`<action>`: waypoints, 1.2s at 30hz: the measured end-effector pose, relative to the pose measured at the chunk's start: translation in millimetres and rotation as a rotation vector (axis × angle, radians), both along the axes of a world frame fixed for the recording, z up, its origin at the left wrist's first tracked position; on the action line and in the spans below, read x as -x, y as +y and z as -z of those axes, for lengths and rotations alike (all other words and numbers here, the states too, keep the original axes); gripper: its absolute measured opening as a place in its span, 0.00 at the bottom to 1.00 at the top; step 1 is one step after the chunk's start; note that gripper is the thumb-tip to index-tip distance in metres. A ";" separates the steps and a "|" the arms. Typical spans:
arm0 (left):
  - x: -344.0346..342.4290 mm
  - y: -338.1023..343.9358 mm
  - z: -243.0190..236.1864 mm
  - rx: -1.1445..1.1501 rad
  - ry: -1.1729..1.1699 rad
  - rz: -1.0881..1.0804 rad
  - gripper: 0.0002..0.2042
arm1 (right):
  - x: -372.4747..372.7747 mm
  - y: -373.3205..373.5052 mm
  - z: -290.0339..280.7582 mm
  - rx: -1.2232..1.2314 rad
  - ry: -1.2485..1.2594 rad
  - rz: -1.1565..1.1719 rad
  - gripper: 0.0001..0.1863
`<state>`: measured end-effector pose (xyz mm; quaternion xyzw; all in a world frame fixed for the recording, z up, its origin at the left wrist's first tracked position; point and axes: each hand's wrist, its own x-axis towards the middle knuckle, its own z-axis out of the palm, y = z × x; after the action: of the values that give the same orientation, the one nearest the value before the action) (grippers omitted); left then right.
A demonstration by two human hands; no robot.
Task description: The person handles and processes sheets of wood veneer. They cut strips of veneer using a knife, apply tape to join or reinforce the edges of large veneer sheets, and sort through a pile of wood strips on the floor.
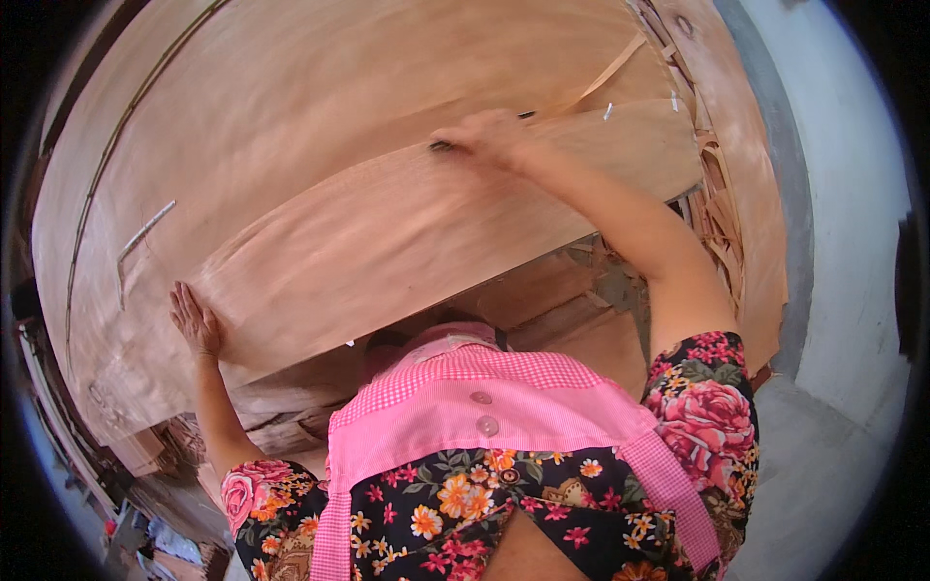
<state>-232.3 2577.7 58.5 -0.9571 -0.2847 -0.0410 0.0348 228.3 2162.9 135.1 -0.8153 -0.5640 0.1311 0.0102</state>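
A long, pale brown wood veneer sheet point(387, 232) lies slantwise in front of me on a larger veneer sheet point(320, 87). My left hand point(197, 320) rests flat near its left end, fingers stretched out. Farther right, my right hand point(484, 138) is closed round a slim dark knife-like tool point(442, 146) at the sheet's far edge. Parts of the tool show at both sides of the hand; motion blurs the fingers and hides its full shape. A thin veneer strip point(612, 73) sticks up beyond my right hand.
A thin dark bent rod point(102, 160) lies across the large sheet at left, near a crack patched with white tape point(145, 230). Torn veneer scraps point(719, 208) line the right edge. More veneer pieces point(581, 334) lie below. A pale wall point(843, 194) stands at right.
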 end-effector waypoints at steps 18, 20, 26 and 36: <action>-9.1 -10.7 -16.6 -0.100 -0.200 0.091 0.33 | -26.6 -66.0 8.2 -0.116 -0.179 0.565 0.21; -10.6 -9.9 -11.6 -0.030 -0.213 0.014 0.35 | -47.7 -41.7 2.3 -0.251 -0.154 0.529 0.19; -27.9 -29.3 17.4 -0.035 -0.439 0.036 0.24 | -96.1 2.0 -93.6 -0.818 0.988 0.629 0.09; -127.7 -91.2 14.9 0.090 -0.667 -0.009 0.07 | -52.8 -224.1 -171.7 -0.654 0.200 1.618 0.10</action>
<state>-104.6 2486.5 43.6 -0.8904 -0.2859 -0.3392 -0.1023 281.1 1938.7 306.7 -0.9059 0.1814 -0.0137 0.3824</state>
